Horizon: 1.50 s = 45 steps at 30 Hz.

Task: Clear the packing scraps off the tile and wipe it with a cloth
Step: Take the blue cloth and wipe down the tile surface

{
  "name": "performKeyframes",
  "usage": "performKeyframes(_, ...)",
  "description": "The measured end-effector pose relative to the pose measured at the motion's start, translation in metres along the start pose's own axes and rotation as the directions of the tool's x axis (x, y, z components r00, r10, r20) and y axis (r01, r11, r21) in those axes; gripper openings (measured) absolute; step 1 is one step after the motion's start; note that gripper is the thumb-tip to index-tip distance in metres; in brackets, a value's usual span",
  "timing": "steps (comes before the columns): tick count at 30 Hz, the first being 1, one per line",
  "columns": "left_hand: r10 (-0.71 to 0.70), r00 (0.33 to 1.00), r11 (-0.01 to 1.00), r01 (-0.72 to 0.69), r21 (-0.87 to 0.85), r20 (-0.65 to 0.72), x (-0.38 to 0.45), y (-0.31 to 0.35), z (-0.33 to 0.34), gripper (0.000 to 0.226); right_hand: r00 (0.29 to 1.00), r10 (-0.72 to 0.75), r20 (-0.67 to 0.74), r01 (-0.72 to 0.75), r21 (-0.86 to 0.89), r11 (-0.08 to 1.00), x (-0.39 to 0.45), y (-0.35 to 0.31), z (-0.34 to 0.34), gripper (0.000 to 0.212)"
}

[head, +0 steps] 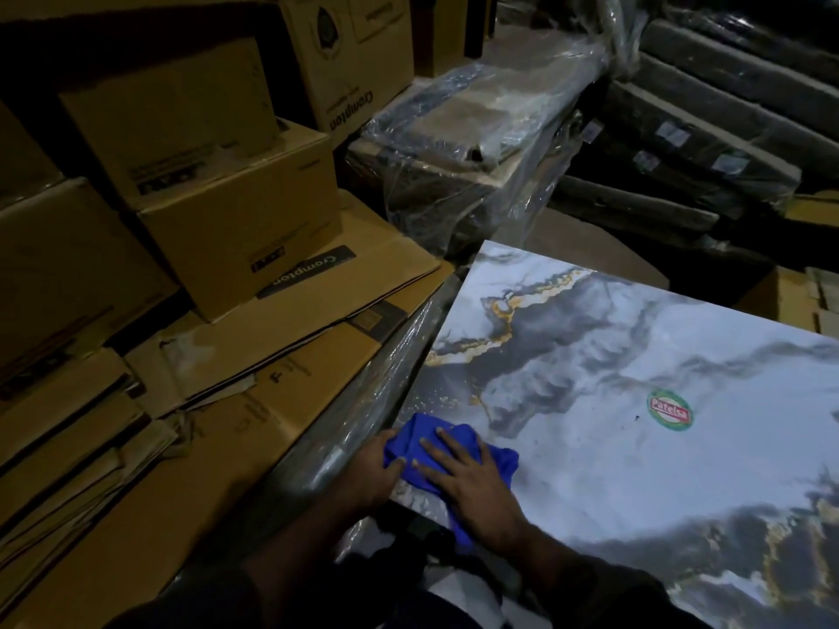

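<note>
The crumpled blue cloth (447, 456) lay at the 7 o'clock corner of the glossy grey-white marble-patterned tile (635, 447). The right hand (472, 483) pressed it with spread, straight fingers (431, 444); the left hand (374, 469) pinched its 9 o'clock edge

The tile (635, 447) is a large glossy slab, white marbled with grey and gold veins, lying flat with a round green-and-red sticker (670, 409) on its face. A crumpled blue cloth (458, 451) lies on its near left corner, overhanging the edge.
</note>
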<state>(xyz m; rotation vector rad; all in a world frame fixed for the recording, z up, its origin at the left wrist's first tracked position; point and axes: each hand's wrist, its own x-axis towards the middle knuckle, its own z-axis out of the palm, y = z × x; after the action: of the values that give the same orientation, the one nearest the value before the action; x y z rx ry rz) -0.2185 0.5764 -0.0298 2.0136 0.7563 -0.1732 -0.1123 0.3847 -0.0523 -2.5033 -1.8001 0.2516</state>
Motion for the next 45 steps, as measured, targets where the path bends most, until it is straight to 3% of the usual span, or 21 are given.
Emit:
performKeyframes(6,0.081,0.996,0.991,-0.084,0.101,0.039,0.040,0.032,0.001,0.057,0.937,0.350,-0.016,-0.345,0.132,0.929,0.031,0.105,-0.019,0.063)
performKeyframes(8,0.101,0.994,0.989,-0.105,0.102,0.043,0.054,0.043,0.007,0.062,0.812,0.583,-0.037,-0.572,0.149,0.807,0.038,0.153,-0.026,0.063)
performKeyframes(10,0.100,0.994,0.990,-0.103,0.099,0.034,0.069,0.053,0.013,0.065,0.606,0.796,-0.014,-0.769,0.247,0.590,0.051,0.188,-0.038,0.063)
performKeyframes(12,0.122,0.993,0.991,-0.122,0.051,0.003,0.084,0.063,0.021,0.067,0.485,0.874,0.034,-0.836,0.311,0.452,0.073,0.197,-0.045,0.068)
performKeyframes(14,0.166,0.985,0.986,-0.166,0.016,-0.045,0.096,0.074,0.029,0.067,0.571,0.821,0.025,-0.787,0.302,0.538,0.096,0.179,-0.044,0.073)
performKeyframes(17,0.249,0.953,0.967,-0.238,0.087,-0.169,0.113,0.081,0.040,0.067,0.900,0.430,-0.076,-0.398,0.261,0.879,0.101,0.123,-0.023,0.068)
performKeyframes(19,0.267,0.945,0.962,-0.249,0.114,-0.190,0.118,0.081,0.046,0.066,0.977,0.173,-0.124,-0.146,0.202,0.968,0.081,0.103,-0.009,0.060)
performKeyframes(21,0.306,0.939,0.947,-0.282,0.156,-0.160,0.122,0.078,0.050,0.066,0.991,0.033,-0.129,-0.016,0.126,0.992,0.054,0.117,-0.003,0.058)
performKeyframes(24,0.376,0.909,0.917,-0.336,0.216,-0.181,0.133,0.071,0.055,0.068,0.989,0.054,-0.141,-0.045,0.071,0.996,0.025,0.178,-0.011,0.059)
performKeyframes(26,0.359,0.916,0.926,-0.324,0.195,-0.180,0.142,0.070,0.057,0.070,0.914,0.359,-0.191,-0.331,0.164,0.929,0.028,0.225,-0.021,0.056)
performKeyframes(29,0.364,0.910,0.925,-0.328,0.192,-0.200,0.155,0.070,0.061,0.067,0.492,0.857,-0.154,-0.801,0.305,0.515,0.071,0.273,-0.042,0.061)
performKeyframes(30,0.362,0.906,0.927,-0.327,0.184,-0.218,0.158,0.073,0.062,0.066,0.383,0.918,-0.097,-0.856,0.335,0.393,0.092,0.276,-0.050,0.065)
performKeyframes(31,0.358,0.905,0.931,-0.327,0.160,-0.231,0.162,0.077,0.063,0.067,0.353,0.934,-0.056,-0.868,0.352,0.350,0.111,0.273,-0.054,0.069)
performKeyframes(32,0.350,0.905,0.936,-0.326,0.135,-0.240,0.165,0.082,0.064,0.069,0.410,0.910,-0.060,-0.840,0.364,0.402,0.127,0.264,-0.054,0.072)
performKeyframes(33,0.334,0.910,0.942,-0.311,0.130,-0.247,0.169,0.088,0.066,0.071,0.533,0.841,-0.090,-0.762,0.380,0.524,0.139,0.251,-0.050,0.073)
performKeyframes(35,0.326,0.895,0.940,-0.273,0.204,-0.305,0.176,0.098,0.070,0.069,0.828,0.547,-0.125,-0.462,0.403,0.790,0.147,0.214,-0.038,0.068)
performKeyframes(37,0.300,0.880,0.948,-0.233,0.216,-0.369,0.182,0.107,0.072,0.062,0.971,0.200,-0.132,-0.150,0.311,0.938,0.130,0.194,-0.025,0.059)
performKeyframes(39,0.356,0.852,0.929,-0.277,0.245,-0.384,0.182,0.110,0.071,0.059,0.980,0.031,-0.197,0.002,0.166,0.986,0.105,0.215,-0.016,0.053)
performKeyframes(40,0.423,0.833,0.897,-0.329,0.294,-0.357,0.180,0.107,0.071,0.056,0.969,0.051,-0.243,-0.020,0.128,0.992,0.093,0.232,-0.014,0.051)
performKeyframes(42,0.504,0.812,0.850,-0.406,0.337,-0.294,0.175,0.099,0.072,0.048,0.899,0.305,-0.314,-0.259,0.179,0.949,0.075,0.275,-0.017,0.051)
performKeyframes(45,0.463,0.837,0.874,-0.376,0.307,-0.293,0.171,0.095,0.075,0.051,0.623,0.743,-0.243,-0.700,0.252,0.669,0.091,0.335,-0.032,0.051)
